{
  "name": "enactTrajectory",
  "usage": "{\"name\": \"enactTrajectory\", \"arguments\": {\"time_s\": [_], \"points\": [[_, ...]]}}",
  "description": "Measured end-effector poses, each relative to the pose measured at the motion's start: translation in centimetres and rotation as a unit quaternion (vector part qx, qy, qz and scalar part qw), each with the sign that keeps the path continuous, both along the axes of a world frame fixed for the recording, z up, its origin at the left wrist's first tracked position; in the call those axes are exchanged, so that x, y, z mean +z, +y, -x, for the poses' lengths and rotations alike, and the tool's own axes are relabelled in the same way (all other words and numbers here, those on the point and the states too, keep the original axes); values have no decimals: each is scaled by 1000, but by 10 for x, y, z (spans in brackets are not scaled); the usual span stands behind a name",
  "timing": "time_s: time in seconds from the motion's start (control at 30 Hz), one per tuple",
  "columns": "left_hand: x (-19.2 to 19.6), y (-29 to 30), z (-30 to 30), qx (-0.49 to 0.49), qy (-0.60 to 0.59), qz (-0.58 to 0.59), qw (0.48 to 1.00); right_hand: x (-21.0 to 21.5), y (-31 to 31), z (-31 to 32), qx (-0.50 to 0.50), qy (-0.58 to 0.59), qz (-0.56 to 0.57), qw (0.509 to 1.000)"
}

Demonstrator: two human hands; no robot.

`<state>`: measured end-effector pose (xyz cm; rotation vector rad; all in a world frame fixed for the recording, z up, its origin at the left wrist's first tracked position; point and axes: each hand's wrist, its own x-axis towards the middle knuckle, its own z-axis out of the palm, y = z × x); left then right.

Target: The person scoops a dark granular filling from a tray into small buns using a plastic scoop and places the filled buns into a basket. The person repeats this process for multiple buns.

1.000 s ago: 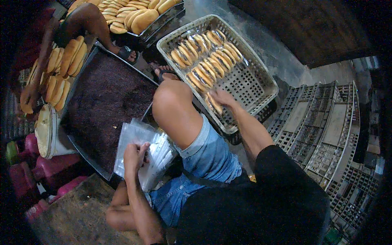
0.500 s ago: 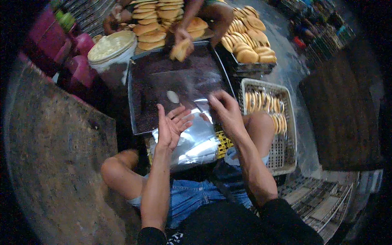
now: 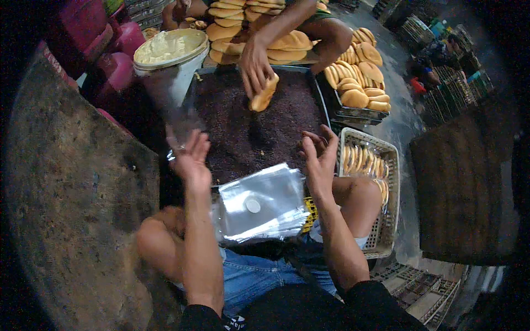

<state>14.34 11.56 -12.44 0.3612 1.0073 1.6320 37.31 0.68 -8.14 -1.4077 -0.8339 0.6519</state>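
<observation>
My left hand point(image 3: 192, 160) is raised at the left edge of the tray, blurred by motion. A smeared clear plastic bag point(image 3: 185, 118) shows at its fingers and seems held there. Near the tray's right edge, my right hand point(image 3: 320, 160) is open, fingers curved and apart, holding nothing visible. Between my forearms lies a stack of clear plastic bags point(image 3: 265, 193), the top one bearing a white oval mark. Ahead is a tray point(image 3: 323, 102) of dark, crumbly filling point(image 3: 221, 116). Across it, another person's hand point(image 3: 256, 63) holds a bread roll point(image 3: 265, 94) over the filling.
Right of the tray, a pale plastic basket point(image 3: 395, 204) holds bagged rolls point(image 3: 361, 160). Behind it are piled loose rolls point(image 3: 353, 99). A tub of pale cream point(image 3: 171, 49) stands back left. Worn boards point(image 3: 94, 209) flank my left; a yellow crate point(image 3: 312, 212) is under the bags.
A clear bag has moved from above the tray to my left hand. My hands have spread apart. The other person's hand has brought the roll lower toward the filling.
</observation>
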Motion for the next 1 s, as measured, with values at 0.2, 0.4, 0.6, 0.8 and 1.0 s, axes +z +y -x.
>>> {"name": "enactTrajectory", "arguments": {"time_s": [0.2,0.4,0.6,0.8,1.0], "points": [[-4,2,-14,-1,47,43,998,-56,102,33,-62,-242,134,959],[-34,9,0,69,-20,56,996,-105,180,30,-193,-409,242,859],[-27,11,24,121,-14,74,990,-73,152,-35,-9,-295,214,931],[-38,9,22,54,131,41,989,-61,67,-70,64,-375,154,912],[-44,10,13,40,204,11,978,-45,47,-91,142,-244,210,936]]}}
